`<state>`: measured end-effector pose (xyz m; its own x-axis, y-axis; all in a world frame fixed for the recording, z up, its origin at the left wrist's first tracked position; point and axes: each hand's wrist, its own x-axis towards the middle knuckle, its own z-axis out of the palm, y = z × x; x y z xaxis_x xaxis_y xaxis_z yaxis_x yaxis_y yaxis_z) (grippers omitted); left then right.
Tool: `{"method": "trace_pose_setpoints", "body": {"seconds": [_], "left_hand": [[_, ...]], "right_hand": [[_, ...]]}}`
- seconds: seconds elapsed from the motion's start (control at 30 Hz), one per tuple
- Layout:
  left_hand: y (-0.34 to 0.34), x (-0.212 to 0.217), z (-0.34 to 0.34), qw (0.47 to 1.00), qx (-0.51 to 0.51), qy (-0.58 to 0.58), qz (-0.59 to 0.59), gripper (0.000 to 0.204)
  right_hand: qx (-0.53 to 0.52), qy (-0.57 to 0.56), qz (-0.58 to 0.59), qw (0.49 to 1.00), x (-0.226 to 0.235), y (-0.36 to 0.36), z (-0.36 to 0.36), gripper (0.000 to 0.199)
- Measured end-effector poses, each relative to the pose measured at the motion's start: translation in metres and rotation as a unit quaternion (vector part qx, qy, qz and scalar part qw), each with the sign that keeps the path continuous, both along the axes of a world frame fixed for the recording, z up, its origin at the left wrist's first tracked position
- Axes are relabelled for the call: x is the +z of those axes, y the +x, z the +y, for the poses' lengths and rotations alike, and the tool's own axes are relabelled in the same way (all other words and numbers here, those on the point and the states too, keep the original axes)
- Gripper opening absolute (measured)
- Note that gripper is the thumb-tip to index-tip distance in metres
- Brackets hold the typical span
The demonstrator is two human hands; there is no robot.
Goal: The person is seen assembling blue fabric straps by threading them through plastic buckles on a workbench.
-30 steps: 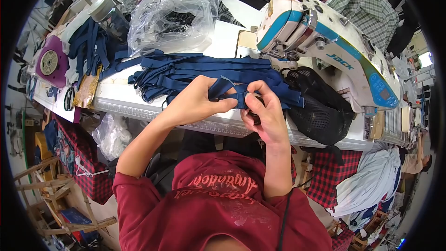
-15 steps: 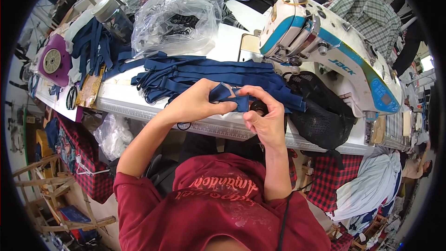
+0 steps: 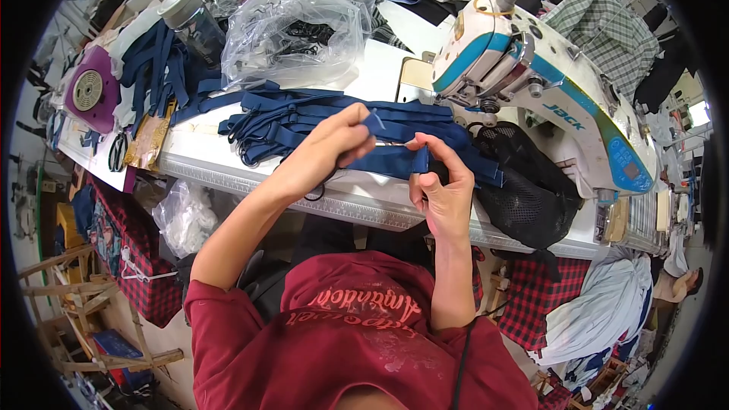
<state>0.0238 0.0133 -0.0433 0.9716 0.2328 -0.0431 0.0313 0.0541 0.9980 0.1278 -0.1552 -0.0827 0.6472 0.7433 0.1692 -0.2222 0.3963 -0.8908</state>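
Note:
In front of my chest, both hands work on one blue fabric strap (image 3: pixel 389 162). My left hand (image 3: pixel 334 144) is closed, pinching an end of blue strap that sticks up past its fingertips with a pale frayed edge. My right hand (image 3: pixel 442 182) pinches a folded part of the strap between thumb and fingers, and a dark thing in its palm is mostly hidden. Just beyond my hands lies a pile of blue straps (image 3: pixel 304 110) with black rings or cords among them.
A white and teal sewing machine (image 3: pixel 547 91) stands at the right, with a black mesh bag (image 3: pixel 524 190) before it. A clear plastic bag (image 3: pixel 296 30), a lidded jar (image 3: pixel 190 19) and a purple device (image 3: pixel 89 91) sit farther left. A metal ruler edge (image 3: pixel 364 211) lines the table front.
My hands have drawn apart: the left moved up and left with a strap end, the right slightly right. More of the blue strap now shows between them.

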Motion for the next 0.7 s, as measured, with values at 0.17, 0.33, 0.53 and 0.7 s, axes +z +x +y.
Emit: {"method": "trace_pose_setpoints", "body": {"seconds": [0.17, 0.33, 0.53, 0.7], "left_hand": [[0.004, 0.002, -0.016, 0.993, 0.009, 0.114, 0.008, 0.015], [0.007, 0.001, -0.019, 0.995, 0.02, 0.093, 0.003, 0.018], [0.009, 0.005, -0.018, 0.994, 0.047, 0.087, 0.053, 0.018], [0.008, 0.01, -0.02, 0.997, 0.003, 0.012, 0.074, 0.016]], "right_hand": [[-0.02, -0.037, -0.029, 0.999, 0.004, -0.004, 0.001, 0.051], [-0.026, -0.054, -0.049, 0.997, 0.003, -0.006, 0.003, 0.047], [-0.026, -0.066, -0.052, 0.996, 0.006, -0.006, 0.003, 0.044], [-0.036, -0.086, -0.095, 0.991, 0.007, -0.008, 0.005, 0.044]]}}
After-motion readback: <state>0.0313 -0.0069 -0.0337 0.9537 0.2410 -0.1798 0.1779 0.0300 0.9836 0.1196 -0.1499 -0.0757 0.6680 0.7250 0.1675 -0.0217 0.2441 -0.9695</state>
